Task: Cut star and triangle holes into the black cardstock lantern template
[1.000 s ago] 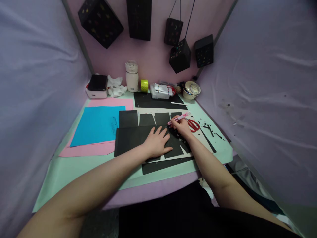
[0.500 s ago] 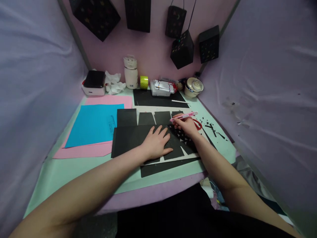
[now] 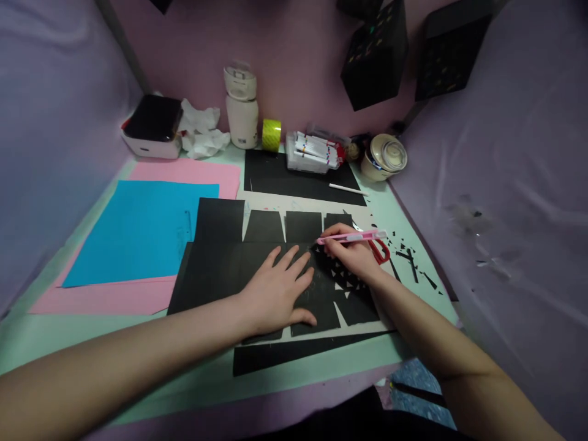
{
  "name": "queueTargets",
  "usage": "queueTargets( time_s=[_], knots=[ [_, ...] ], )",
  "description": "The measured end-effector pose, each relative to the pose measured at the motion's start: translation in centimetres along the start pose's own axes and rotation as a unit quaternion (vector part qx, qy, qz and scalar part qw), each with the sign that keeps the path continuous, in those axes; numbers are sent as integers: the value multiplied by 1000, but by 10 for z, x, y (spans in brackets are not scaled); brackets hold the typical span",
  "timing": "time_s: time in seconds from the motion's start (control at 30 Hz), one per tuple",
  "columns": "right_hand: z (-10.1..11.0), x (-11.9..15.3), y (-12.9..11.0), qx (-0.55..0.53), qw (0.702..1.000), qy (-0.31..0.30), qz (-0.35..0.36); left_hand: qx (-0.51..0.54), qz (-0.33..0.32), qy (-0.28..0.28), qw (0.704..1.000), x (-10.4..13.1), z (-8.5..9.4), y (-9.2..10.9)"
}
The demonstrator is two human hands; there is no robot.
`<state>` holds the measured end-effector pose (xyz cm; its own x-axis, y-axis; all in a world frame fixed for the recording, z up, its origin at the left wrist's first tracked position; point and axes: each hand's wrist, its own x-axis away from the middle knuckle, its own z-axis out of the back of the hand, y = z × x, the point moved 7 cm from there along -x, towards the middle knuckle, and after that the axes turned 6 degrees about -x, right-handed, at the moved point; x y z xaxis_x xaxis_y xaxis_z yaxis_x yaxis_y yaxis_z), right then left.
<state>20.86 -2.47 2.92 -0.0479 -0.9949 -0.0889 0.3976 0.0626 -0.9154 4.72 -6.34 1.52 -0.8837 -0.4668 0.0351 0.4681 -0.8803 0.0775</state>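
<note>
My left hand (image 3: 280, 294) lies flat on the black card (image 3: 215, 269), fingers spread. The card has trapezoid flaps along its edges and small triangular holes at its right part. My right hand (image 3: 351, 251) grips a pink craft knife (image 3: 356, 237), its tip close to the card just beyond my left fingertips. Partly hidden behind my right hand are red-handled scissors (image 3: 379, 251). A pale board (image 3: 266, 201) lies under the card.
Small black scraps (image 3: 416, 263) are strewn at the right. Blue paper (image 3: 142, 233) rests on pink sheets (image 3: 110, 300) at the left. At the back stand a white bottle (image 3: 242, 119), yellow tape (image 3: 271, 136), a box of markers (image 3: 315, 152) and a lidded bowl (image 3: 384, 158). Black boxes (image 3: 376, 58) hang above.
The view has tilted down and come closer, so the hanging boxes sit higher in it. My left hand stays flat on the card, and the knife remains in my right hand.
</note>
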Motion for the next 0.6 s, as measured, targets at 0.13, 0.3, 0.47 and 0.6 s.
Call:
queueTargets(
  time_s=[0.13,0.3,0.47,0.6],
  knots=[
    [2,2,12,13,999,30,-14,16,-8,6,1000,1,-6,-4],
    [1,4,9,67,995,41,58,34,-18,62,997,6,-7,-6],
    [-5,6,4,86,992,33,90,49,-13,98,994,7,-7,-9],
    [-9,4,-2,103,989,29,102,64,-3,102,993,7,-8,-11]
  ],
)
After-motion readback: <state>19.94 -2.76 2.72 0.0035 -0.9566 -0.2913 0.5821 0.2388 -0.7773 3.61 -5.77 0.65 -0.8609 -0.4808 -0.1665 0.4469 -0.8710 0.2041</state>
